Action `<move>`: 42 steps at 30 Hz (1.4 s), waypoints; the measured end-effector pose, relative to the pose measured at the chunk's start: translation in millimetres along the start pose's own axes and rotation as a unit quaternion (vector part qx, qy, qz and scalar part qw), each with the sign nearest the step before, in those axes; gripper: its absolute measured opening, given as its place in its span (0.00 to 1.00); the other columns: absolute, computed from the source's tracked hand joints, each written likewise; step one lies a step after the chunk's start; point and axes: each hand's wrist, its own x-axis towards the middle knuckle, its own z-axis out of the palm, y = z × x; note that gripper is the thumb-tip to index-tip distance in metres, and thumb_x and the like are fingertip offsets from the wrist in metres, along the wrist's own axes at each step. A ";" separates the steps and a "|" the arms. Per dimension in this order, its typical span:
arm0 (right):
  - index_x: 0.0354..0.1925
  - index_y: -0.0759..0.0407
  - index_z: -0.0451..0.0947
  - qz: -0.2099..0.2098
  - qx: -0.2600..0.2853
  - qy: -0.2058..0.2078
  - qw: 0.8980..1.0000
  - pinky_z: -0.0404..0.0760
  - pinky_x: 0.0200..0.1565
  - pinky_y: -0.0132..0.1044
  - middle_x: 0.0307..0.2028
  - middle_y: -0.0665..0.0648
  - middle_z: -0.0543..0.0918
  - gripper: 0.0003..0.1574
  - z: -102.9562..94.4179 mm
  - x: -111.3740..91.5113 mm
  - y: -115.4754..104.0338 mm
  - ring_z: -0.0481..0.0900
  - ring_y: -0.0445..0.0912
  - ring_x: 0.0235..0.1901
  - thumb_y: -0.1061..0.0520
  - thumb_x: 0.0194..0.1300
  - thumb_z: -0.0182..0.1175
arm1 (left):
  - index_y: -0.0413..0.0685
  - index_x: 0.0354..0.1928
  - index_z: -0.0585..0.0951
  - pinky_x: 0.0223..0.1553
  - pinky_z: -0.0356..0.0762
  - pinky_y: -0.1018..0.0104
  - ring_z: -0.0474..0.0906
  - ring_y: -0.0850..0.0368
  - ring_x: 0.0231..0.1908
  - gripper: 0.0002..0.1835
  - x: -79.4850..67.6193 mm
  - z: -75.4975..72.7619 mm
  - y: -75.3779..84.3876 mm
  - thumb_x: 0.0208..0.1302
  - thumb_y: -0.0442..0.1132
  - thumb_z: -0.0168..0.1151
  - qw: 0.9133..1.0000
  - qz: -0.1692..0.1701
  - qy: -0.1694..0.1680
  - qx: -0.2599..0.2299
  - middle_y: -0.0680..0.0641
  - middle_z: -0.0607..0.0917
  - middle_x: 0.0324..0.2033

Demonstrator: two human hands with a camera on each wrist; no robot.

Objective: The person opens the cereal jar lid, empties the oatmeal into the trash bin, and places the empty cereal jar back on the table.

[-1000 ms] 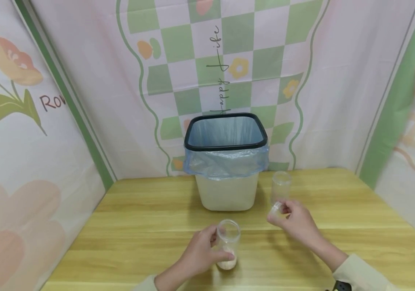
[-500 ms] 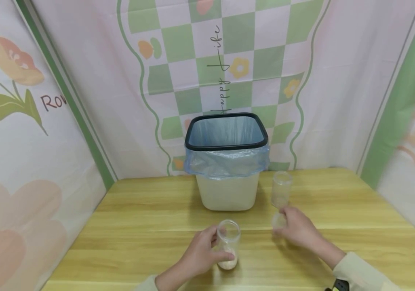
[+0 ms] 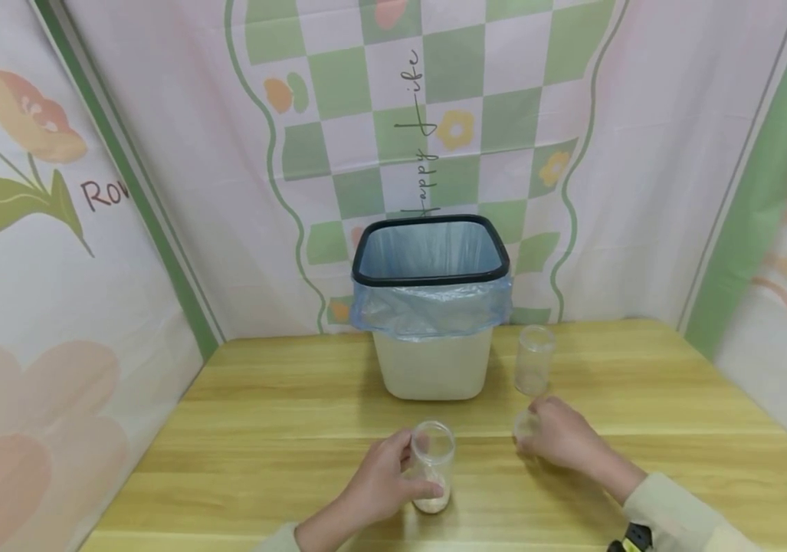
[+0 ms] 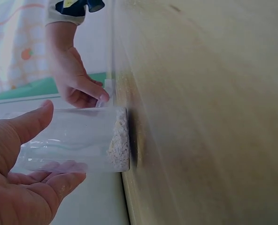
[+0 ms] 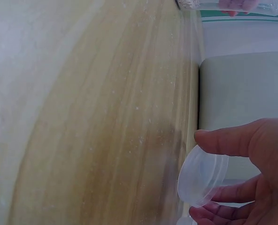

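Note:
My left hand [image 3: 381, 477] grips a clear plastic jar [image 3: 432, 452] near the front of the table, thumb on one side and fingers on the other. The jar is upright and lidless, with a shallow layer of whitish granules [image 4: 120, 146] at its bottom. To the right, my right hand [image 3: 562, 435] pinches a round translucent lid [image 5: 201, 176] by its edge, close over the tabletop. Just beyond that hand stands a second clear jar [image 3: 534, 360], which shows no contents.
Behind the hands a pale trash bin [image 3: 432, 364] with a black rim and blue liner bag stands near the back of the wooden table [image 3: 262, 414]. Printed curtains [image 3: 159, 92] close off the back and sides. Small white specks [image 5: 138, 139] dot the tabletop by the lid.
My right hand has come down and slightly nearer with the lid, which has turned flatter toward the table. My left hand and its jar have stayed in place.

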 end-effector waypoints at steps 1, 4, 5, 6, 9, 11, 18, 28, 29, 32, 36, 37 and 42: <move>0.50 0.82 0.72 -0.002 -0.005 -0.002 1.000 0.79 0.43 0.59 0.43 0.75 0.77 0.45 0.1 0.3 -0.3 0.78 0.62 0.40 0.51 0.45 0.77 | 0.38 0.55 0.75 0.55 0.74 0.61 0.75 0.44 0.57 0.31 -0.1 0.0 -0.2 0.50 0.41 0.77 1.000 -0.001 -0.003 -0.004 0.41 0.80 0.54; 0.48 0.83 0.73 -0.010 -0.016 -0.005 1.000 0.80 0.38 0.54 0.40 0.72 0.78 0.42 0.8 1.6 -0.4 0.78 0.56 0.35 0.52 0.46 0.76 | 0.38 0.56 0.75 0.56 0.73 0.61 0.75 0.46 0.58 0.31 0.1 0.0 -0.3 0.50 0.39 0.76 1.000 -0.006 -0.007 -0.017 0.43 0.80 0.53; 0.47 0.82 0.73 -0.013 -0.020 -0.007 1.000 0.80 0.36 0.52 0.38 0.70 0.78 0.41 1.3 2.0 -0.3 0.77 0.54 0.33 0.52 0.46 0.76 | 0.38 0.56 0.75 0.57 0.73 0.61 0.75 0.47 0.58 0.31 0.5 0.2 -0.3 0.50 0.39 0.76 1.000 -0.011 -0.007 -0.024 0.43 0.80 0.54; 0.47 0.82 0.74 -0.014 -0.022 -0.008 1.000 0.80 0.34 0.50 0.37 0.68 0.78 0.40 2.0 2.4 0.0 0.77 0.53 0.32 0.52 0.47 0.75 | 0.38 0.56 0.75 0.57 0.72 0.62 0.75 0.47 0.58 0.31 0.6 0.4 -0.4 0.50 0.38 0.77 1.000 -0.011 -0.006 -0.027 0.43 0.80 0.53; 0.44 0.79 0.76 -0.020 -0.028 -0.012 0.999 0.78 0.32 0.46 0.34 0.64 0.77 0.36 4.4 2.8 0.5 0.75 0.50 0.29 0.53 0.46 0.75 | 0.39 0.55 0.75 0.57 0.72 0.62 0.75 0.48 0.57 0.31 0.5 1.0 -1.0 0.49 0.37 0.77 0.999 -0.013 -0.003 -0.035 0.44 0.81 0.52; 0.41 0.77 0.77 -0.024 -0.029 -0.015 0.999 0.78 0.31 0.45 0.32 0.62 0.77 0.33 5.9 2.6 0.5 0.74 0.49 0.28 0.53 0.46 0.75 | 0.39 0.55 0.75 0.57 0.72 0.62 0.76 0.49 0.57 0.31 0.1 1.3 -1.5 0.48 0.36 0.77 0.999 -0.014 -0.002 -0.038 0.45 0.81 0.51; 0.38 0.74 0.77 -0.026 -0.027 -0.021 0.999 0.78 0.31 0.45 0.33 0.62 0.76 0.29 7.7 0.8 -0.4 0.74 0.49 0.29 0.55 0.46 0.77 | 0.38 0.54 0.75 0.57 0.73 0.62 0.76 0.49 0.56 0.32 -0.6 1.7 -2.8 0.46 0.36 0.79 0.999 -0.011 0.007 -0.031 0.46 0.82 0.50; 0.43 0.76 0.75 -0.029 -0.034 -0.027 0.999 0.79 0.40 0.53 0.38 0.67 0.77 0.35 5.8 -1.1 -1.5 0.77 0.56 0.36 0.52 0.47 0.77 | 0.40 0.57 0.74 0.57 0.73 0.60 0.76 0.46 0.57 0.35 -1.8 -2.7 1.2 0.46 0.40 0.78 1.000 -0.019 0.001 -0.019 0.43 0.80 0.54; 0.44 0.77 0.75 -0.029 -0.036 -0.027 0.999 0.79 0.41 0.54 0.39 0.68 0.77 0.37 5.4 -1.4 -2.0 0.77 0.57 0.37 0.51 0.46 0.77 | 0.40 0.57 0.74 0.56 0.73 0.60 0.76 0.45 0.57 0.35 -1.8 -3.8 2.9 0.46 0.41 0.78 1.000 -0.022 0.002 -0.016 0.42 0.80 0.54; 0.48 0.81 0.73 -0.034 -0.040 -0.022 0.998 0.78 0.44 0.58 0.42 0.73 0.77 0.43 4.2 -2.8 -3.9 0.77 0.63 0.41 0.50 0.46 0.77 | 0.39 0.57 0.75 0.56 0.74 0.60 0.76 0.44 0.56 0.36 -0.6 -7.5 9.0 0.46 0.42 0.79 1.000 -0.021 0.007 -0.005 0.43 0.81 0.53; 0.52 0.84 0.70 -0.038 -0.029 -0.005 0.999 0.76 0.47 0.61 0.45 0.79 0.75 0.47 2.8 -5.3 -8.5 0.76 0.69 0.45 0.51 0.45 0.77 | 0.38 0.57 0.75 0.55 0.74 0.62 0.78 0.44 0.54 0.37 1.4 -11.3 15.4 0.45 0.42 0.79 1.000 -0.007 0.015 0.000 0.43 0.82 0.51; 0.52 0.84 0.69 -0.038 -0.021 -0.002 0.999 0.75 0.48 0.62 0.47 0.81 0.74 0.48 2.3 -6.2 -10.2 0.75 0.70 0.47 0.52 0.45 0.77 | 0.39 0.58 0.75 0.55 0.74 0.63 0.78 0.44 0.54 0.37 1.7 -11.9 16.3 0.45 0.42 0.79 1.000 -0.005 0.016 0.000 0.43 0.82 0.51; 0.55 0.84 0.67 -0.045 0.004 0.007 0.999 0.72 0.52 0.65 0.52 0.85 0.69 0.50 2.2 -11.6 -19.9 0.70 0.75 0.52 0.52 0.46 0.76 | 0.40 0.57 0.76 0.53 0.76 0.63 0.79 0.45 0.53 0.37 3.0 -13.3 17.9 0.45 0.43 0.80 1.000 0.000 0.020 0.013 0.43 0.82 0.51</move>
